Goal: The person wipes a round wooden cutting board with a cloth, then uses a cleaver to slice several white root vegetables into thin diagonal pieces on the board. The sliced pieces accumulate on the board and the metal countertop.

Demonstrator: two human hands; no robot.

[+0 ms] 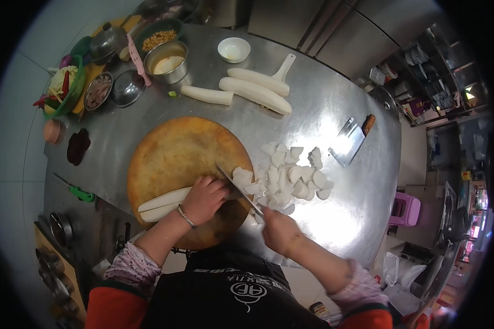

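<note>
A round wooden chopping board (181, 152) lies on the steel table. My left hand (206, 201) rests over the right part of two pale peeled halves of a long root vegetable (164, 205), near the board's lower edge. The fingertips are close to the blade. In my right hand (280, 231) is the handle of a kitchen knife (239, 188), its blade slanting up and left over the board's right side. White half-round slices (280, 181) spread from the board's right edge onto the table. Whether the blade touches the vegetable cannot be seen.
Whole peeled roots (255, 94) and a white peeler-like tool (286, 68) lie behind the board. A cleaver (348, 142) lies at right. Further back stand a white bowl (234, 50), a steel pot (166, 61) and a green vegetable basket (76, 88). A green-handled knife (81, 193) lies left.
</note>
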